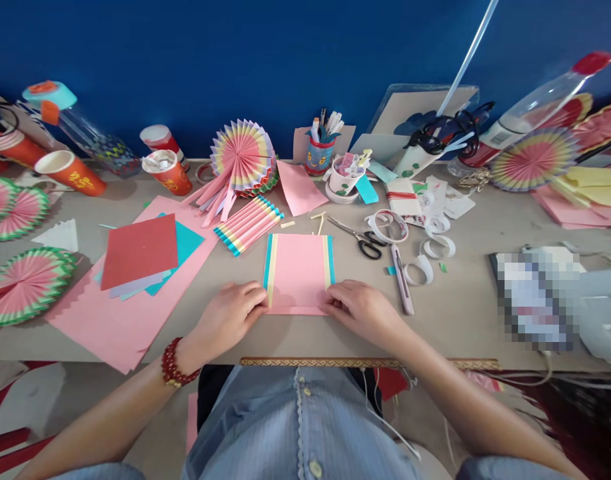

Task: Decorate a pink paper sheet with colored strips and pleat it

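Observation:
A pink sheet of paper with yellow and blue strips along both sides lies flat on the table in front of me. A narrow fold runs along its near edge. My left hand has its fingers curled and closed on the lower left corner, and a dark red bead bracelet circles that wrist. At the lower right corner, my right hand pinches the paper in the same way; both thumbs are partly hidden. Just beyond the sheet, to the left, lies a pleated paper strip in matching colours.
Scissors, a roll of tape and a utility knife lie to the right. Coloured sheets are stacked at left. Paper fans, a pen cup and a bottle stand along the blue wall.

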The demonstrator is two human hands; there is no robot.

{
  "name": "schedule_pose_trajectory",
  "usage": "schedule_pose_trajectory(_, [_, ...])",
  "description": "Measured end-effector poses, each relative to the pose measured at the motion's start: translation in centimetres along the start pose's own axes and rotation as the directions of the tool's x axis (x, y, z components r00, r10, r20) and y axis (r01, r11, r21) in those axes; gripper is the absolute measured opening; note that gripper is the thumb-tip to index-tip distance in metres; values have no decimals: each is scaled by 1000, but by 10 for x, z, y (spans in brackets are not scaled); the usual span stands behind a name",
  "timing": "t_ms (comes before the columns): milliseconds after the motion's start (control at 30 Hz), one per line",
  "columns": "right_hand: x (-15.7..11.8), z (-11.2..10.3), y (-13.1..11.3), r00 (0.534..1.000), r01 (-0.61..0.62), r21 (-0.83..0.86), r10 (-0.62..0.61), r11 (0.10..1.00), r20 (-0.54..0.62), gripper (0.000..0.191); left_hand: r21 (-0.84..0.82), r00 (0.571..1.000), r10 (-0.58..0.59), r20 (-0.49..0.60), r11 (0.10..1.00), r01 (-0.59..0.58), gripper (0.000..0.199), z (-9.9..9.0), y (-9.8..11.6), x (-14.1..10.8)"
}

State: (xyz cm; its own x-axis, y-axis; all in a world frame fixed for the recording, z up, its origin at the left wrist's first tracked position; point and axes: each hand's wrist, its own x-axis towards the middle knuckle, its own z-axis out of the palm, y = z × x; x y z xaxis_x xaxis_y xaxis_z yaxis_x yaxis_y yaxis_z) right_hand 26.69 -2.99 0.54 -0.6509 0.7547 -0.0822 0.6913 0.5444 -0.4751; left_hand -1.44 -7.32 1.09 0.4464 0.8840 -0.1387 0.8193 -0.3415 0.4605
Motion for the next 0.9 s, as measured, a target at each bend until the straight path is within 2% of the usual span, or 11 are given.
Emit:
schedule_pose_trajectory(200, [-2, -4, 7, 996, 86, 151, -91, 985, 22, 12, -8, 1000, -10, 8, 1000, 10, 21, 1, 0, 0])
schedule_pose_trajectory(433, [-1, -4, 6, 998, 53, 112, -56, 992, 26, 10, 18, 1000, -1, 9, 1000, 1, 22, 4, -3, -1])
schedule_pose_trajectory(633, [0, -5, 8, 992, 117, 100, -121, 988, 35, 15, 25, 1000, 8, 0, 1000, -8, 25, 3, -2, 0])
schedule_pose_trajectory(900, [0, -5, 7, 994, 101, 114, -106, 988, 39, 16, 18, 1000, 0, 14, 1000, 0, 25, 1, 0, 0])
